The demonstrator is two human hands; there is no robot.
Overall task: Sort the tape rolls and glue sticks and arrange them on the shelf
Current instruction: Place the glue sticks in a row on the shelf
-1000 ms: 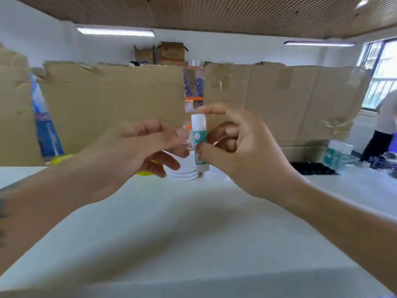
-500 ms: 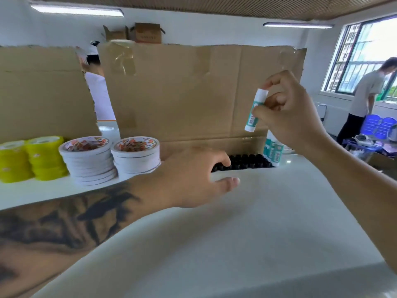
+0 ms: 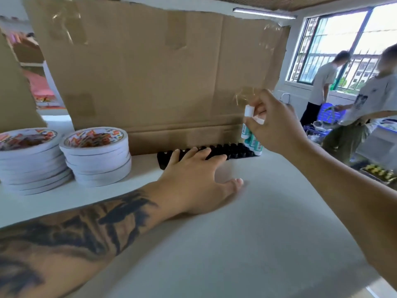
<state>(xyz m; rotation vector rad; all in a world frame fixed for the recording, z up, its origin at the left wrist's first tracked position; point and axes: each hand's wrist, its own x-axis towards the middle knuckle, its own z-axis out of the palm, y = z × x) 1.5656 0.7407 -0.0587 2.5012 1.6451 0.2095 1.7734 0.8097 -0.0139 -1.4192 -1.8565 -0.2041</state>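
Pinching a white-capped teal glue stick (image 3: 247,120), the right hand (image 3: 277,125) lowers it twd upright sticks (image 3: 254,144); left hand (image 3: 197,179), fingers flat, steadies the black slotted tray (image 3: 234,150).

Blk tray (image 3: 232,150), wht/teal glue stick (image 3: 247,121)

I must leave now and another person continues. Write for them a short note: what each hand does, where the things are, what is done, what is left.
Right hand pinches a glue stick, raised above the right end of the black tray.
Left hand lies open on the shelf, fingertips on the tray.
Done: two stacks of white tape rolls stand at the left; a few glue sticks stand at the tray's right end.
Left: set down the held stick; most tray slots look empty.
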